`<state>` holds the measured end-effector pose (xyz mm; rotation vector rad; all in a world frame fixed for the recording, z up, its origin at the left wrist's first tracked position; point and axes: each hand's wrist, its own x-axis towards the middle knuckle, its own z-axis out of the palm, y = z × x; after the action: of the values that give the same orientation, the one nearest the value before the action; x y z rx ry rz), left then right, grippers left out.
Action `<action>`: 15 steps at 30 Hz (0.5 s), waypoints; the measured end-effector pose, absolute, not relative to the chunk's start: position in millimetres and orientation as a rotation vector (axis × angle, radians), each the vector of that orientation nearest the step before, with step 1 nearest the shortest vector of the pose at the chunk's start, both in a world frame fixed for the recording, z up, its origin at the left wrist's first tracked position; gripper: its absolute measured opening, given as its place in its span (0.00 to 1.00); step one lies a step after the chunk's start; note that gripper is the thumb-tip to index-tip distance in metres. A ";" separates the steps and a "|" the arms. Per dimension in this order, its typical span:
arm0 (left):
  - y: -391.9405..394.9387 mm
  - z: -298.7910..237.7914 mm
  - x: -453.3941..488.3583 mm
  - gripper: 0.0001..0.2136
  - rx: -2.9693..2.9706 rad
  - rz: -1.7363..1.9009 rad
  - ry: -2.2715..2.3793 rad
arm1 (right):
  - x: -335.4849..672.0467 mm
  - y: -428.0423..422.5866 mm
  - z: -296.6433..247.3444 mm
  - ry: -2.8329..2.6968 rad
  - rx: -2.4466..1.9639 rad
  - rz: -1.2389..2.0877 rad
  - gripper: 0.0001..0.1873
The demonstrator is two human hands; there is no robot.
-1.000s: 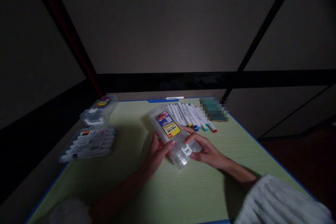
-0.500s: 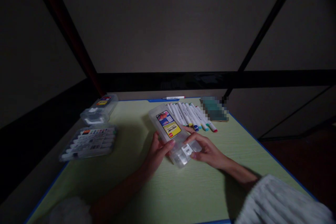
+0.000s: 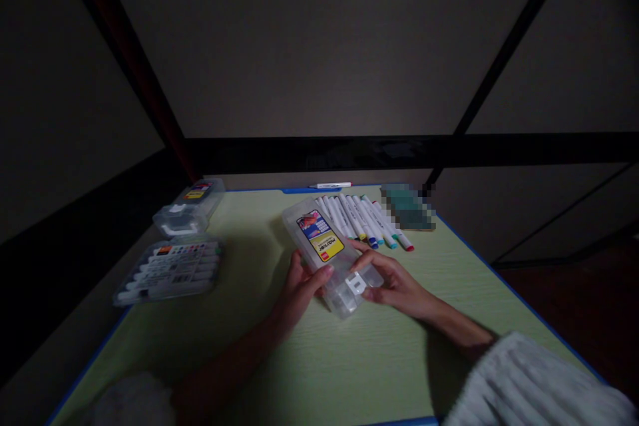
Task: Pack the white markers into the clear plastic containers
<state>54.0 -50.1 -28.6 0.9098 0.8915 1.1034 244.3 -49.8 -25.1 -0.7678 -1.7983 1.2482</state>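
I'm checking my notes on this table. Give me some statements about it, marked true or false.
1. The left hand and right hand both touch the held case. True.
2. The held case's label is plain green. False: it is mainly yellow and blue.
3. The row of markers lies left of the held case. False: it lies beyond and to the right.
4. A lone marker lies by the table's far edge. True.

A blue-edged, pale green worktop (image 3: 329,369). At left lies a filled marker case (image 3: 172,271); beyond it, a handled clear case (image 3: 192,210). Far right, loose markers (image 3: 363,218) lie near a pixelated green rectangle (image 3: 407,208); a lone marker (image 3: 333,185) lies along the far edge.
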 end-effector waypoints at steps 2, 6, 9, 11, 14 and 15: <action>-50.4 -27.9 53.9 0.24 0.902 1.105 0.890 | 246.2 -50.0 -21.3 -1.863 -0.787 1.214 0.12; -52.2 -26.0 54.0 0.23 0.908 1.105 0.865 | 249.2 -51.8 -13.7 -2.025 -0.764 0.983 0.12; -53.2 -25.5 54.6 0.22 0.929 1.077 0.845 | 252.5 -52.6 -9.9 -2.140 -0.753 0.779 0.12; -52.5 -27.1 55.2 0.22 0.937 1.062 0.853 | 255.3 -52.5 -8.3 -2.211 -0.756 0.656 0.13; -49.3 -33.3 56.2 0.23 0.935 1.056 0.871 | 258.3 -52.4 -7.1 -2.261 -0.758 0.547 0.13; -48.0 -35.8 56.4 0.23 0.935 1.057 0.876 | 258.6 -52.5 -6.8 -2.263 -0.759 0.536 0.13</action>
<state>56.4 -48.0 -35.8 0.9349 0.8757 1.0572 258.6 -52.5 -6.8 -0.7589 -2.2625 0.5357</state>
